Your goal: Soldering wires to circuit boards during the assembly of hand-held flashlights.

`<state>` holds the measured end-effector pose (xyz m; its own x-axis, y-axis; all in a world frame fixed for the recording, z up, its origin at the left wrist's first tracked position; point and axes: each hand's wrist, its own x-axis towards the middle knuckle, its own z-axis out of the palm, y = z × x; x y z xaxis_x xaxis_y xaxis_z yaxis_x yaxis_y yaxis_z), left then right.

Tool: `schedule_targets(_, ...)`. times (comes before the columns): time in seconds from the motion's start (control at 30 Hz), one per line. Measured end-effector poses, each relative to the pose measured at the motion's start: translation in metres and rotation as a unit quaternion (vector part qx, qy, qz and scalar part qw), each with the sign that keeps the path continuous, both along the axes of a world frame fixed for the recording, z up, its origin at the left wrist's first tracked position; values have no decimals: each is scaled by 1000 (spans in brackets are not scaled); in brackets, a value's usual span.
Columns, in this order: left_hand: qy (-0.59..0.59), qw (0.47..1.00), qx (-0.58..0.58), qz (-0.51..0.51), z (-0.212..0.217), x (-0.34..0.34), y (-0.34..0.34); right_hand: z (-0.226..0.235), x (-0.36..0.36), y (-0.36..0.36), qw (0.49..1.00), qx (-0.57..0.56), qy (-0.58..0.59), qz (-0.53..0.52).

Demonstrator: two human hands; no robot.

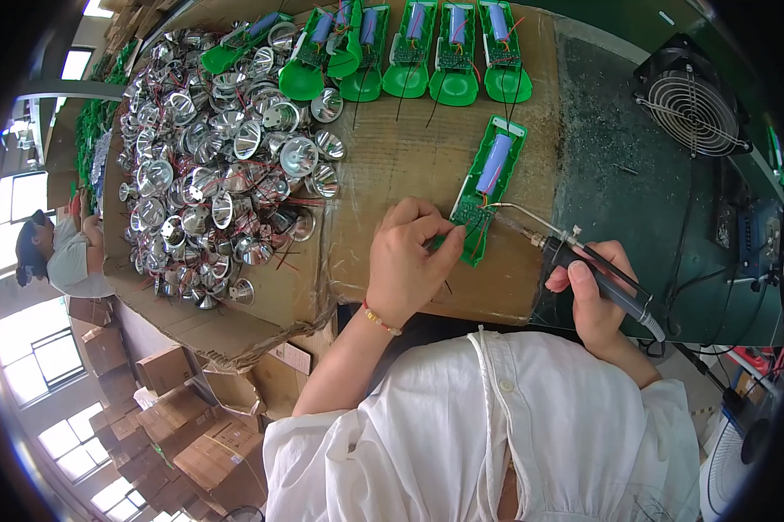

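In front of me lies a green plastic housing (515, 139) with a purple cylindrical battery (494, 163) and a small green circuit board (469, 211). Thin red and dark wires run from the board. My left hand (412, 258) is at the board's left edge, thumb and forefinger pinched together; whatever they hold is hidden. In my right hand (594, 291) is a soldering iron (563, 256), gripped like a pen. A thin curved metal tube is fixed along the iron, and both the tube's end and the iron's tip point at the board.
A cardboard box wall (227, 335) borders a heap of silver reflector cups (222, 209) with red wires on the left. Several similar green housings (455, 85) stand in a row at the far edge. A fan with a wire guard (690, 111) is at the far right.
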<state>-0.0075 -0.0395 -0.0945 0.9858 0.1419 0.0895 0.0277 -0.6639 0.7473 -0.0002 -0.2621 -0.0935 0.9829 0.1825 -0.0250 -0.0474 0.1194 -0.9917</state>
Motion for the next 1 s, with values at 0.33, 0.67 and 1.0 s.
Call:
schedule_targets(0.33,-21,981,-18,-190,15,-16,36,-7,-1,-7,1000,20,-11,9)
schedule_targets(0.67,33,995,-90,-5,4,3,8,-4,3,6,999,-32,-4,25)
schedule_targets(1.0,46,996,-81,6,3,4,6,-7,7,10,998,-38,31,25)
